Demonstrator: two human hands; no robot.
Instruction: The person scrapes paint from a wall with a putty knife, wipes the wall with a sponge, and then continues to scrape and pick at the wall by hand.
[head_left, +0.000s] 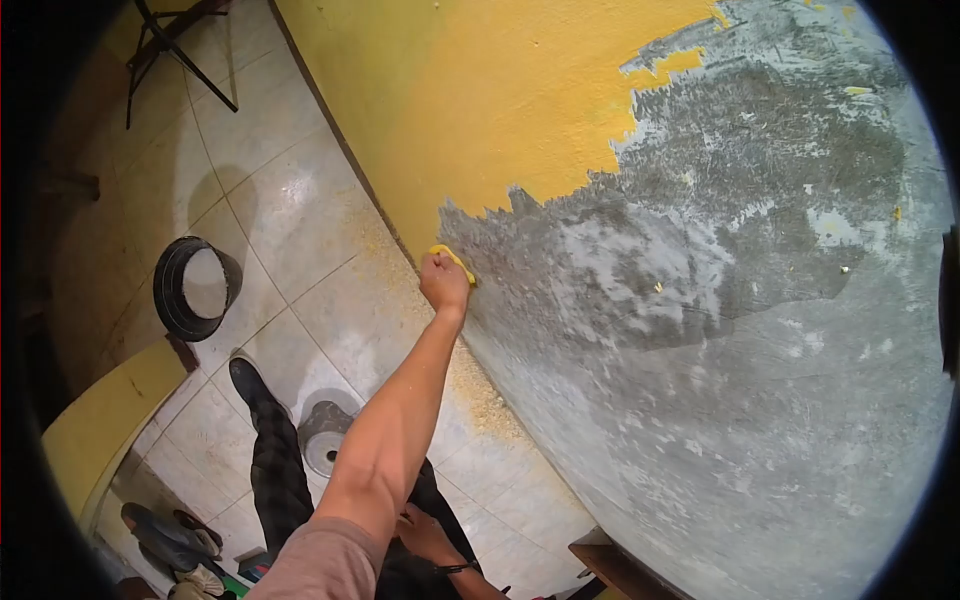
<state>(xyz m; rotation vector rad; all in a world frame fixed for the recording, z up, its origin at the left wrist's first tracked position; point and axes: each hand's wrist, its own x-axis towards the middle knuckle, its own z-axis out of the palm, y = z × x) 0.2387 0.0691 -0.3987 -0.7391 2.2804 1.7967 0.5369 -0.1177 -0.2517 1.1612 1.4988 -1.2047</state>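
Note:
My right hand is closed around a yellow tool, held against the lower part of the wall near the floor. Beside it, yellow paint meets a scraped grey area along a jagged edge. My left hand rests low by my lap, partly behind my right arm, with a dark band at the wrist. Its fingers are mostly hidden, so what they hold, if anything, cannot be made out.
A black bucket with pale contents stands on the tiled floor. Paint flakes lie along the wall base. A round grey object sits between my legs. Shoes are at lower left, black stand legs at upper left.

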